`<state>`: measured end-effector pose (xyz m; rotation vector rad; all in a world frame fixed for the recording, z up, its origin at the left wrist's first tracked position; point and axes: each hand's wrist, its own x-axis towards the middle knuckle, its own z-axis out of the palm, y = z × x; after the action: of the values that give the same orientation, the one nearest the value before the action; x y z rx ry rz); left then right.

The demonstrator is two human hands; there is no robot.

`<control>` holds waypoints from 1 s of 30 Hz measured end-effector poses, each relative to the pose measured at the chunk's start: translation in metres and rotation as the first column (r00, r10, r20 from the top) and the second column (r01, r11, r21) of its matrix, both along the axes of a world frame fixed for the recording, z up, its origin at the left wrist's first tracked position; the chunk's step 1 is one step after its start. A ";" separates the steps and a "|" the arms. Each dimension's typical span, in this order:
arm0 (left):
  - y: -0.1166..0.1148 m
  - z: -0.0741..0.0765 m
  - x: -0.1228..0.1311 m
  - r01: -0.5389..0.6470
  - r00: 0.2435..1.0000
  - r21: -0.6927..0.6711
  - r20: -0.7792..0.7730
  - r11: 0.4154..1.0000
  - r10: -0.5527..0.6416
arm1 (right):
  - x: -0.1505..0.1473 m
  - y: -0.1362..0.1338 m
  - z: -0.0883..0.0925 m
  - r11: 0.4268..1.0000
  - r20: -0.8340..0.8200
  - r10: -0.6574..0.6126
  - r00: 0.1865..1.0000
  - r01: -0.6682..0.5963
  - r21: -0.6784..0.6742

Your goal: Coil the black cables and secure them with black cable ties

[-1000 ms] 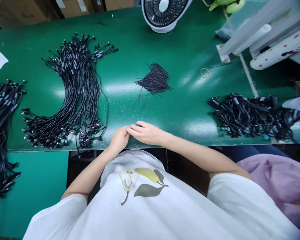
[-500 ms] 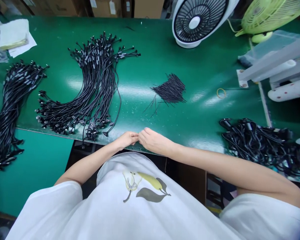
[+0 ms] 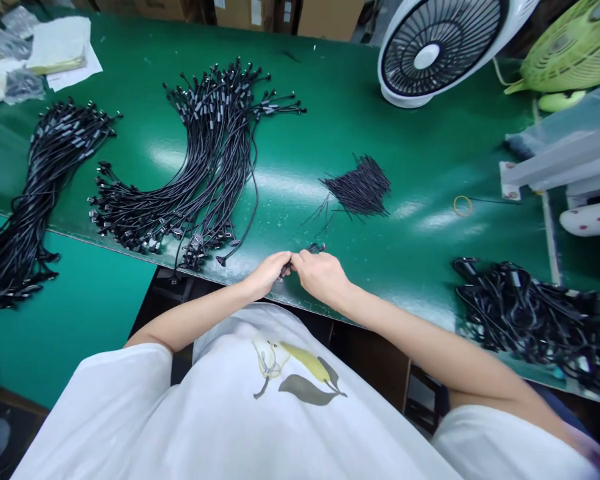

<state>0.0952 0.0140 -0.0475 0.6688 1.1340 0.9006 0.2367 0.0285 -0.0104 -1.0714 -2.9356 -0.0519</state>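
Observation:
At the bench's front edge, my left hand and my right hand meet with fingers closed. Both grip a black cable, mostly covered by the fingers; a dark end pokes out beyond the right hand and a bit shows under the left fingertips. Up and to the right of the hands lies a pile of short black twist ties, a few strewn loose at its left. A big spread of straight black cables with connectors at both ends lies to the left.
Another cable bunch hangs over the left side. Coiled black cables are heaped at right, below a yellow ring and a grey metal bracket. A white fan and a green fan stand at the back.
The view has shifted, so the bench things appear further right. Dark cable parts now show at my hands, where none were visible before. My right hand has turned knuckles up.

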 end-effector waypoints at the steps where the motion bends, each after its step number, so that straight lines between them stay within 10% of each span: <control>1: 0.004 0.000 0.003 -0.038 0.999 -0.014 0.023 0.999 0.039 | -0.003 0.002 -0.001 0.999 -0.033 -0.052 0.998 0.052 -0.002; 6: 0.028 0.009 0.001 -0.119 0.982 -0.043 0.142 0.992 0.124 | -0.015 0.010 -0.005 0.927 -0.388 -0.355 0.850 0.267 -0.265; 11: 0.025 0.035 -0.025 -0.024 0.989 0.481 -0.114 0.876 0.090 | 0.001 0.033 -0.006 0.619 -0.539 -0.698 0.471 0.018 -0.785; 15: 0.012 0.033 -0.030 0.313 0.933 0.483 -0.317 0.818 -0.169 | 0.005 0.033 0.002 0.793 -0.599 -0.584 0.549 0.224 -0.567; 18: 0.016 0.019 -0.028 0.193 0.980 0.254 -0.099 0.948 -0.173 | -0.007 0.016 0.008 0.960 -0.557 -0.280 0.782 0.216 -0.179; 21: 0.027 0.017 -0.035 0.117 0.992 0.116 0.030 0.986 -0.122 | -0.018 0.000 0.002 1.000 -0.456 -0.025 0.890 0.018 -0.020; 24: 0.030 0.029 -0.046 0.038 0.992 0.209 0.106 0.977 -0.061 | -0.015 0.005 -0.010 0.969 -0.534 -0.181 0.826 0.058 -0.240; 30: 0.010 0.031 -0.044 0.224 0.949 0.432 -0.300 0.873 -0.095 | 0.002 0.027 -0.015 0.654 -0.543 -0.695 0.471 0.100 -0.750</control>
<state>0.0514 0.0242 -0.0166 1.2962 1.0866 0.9628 0.2390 0.0554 -0.0258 -1.3666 -1.7395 1.1882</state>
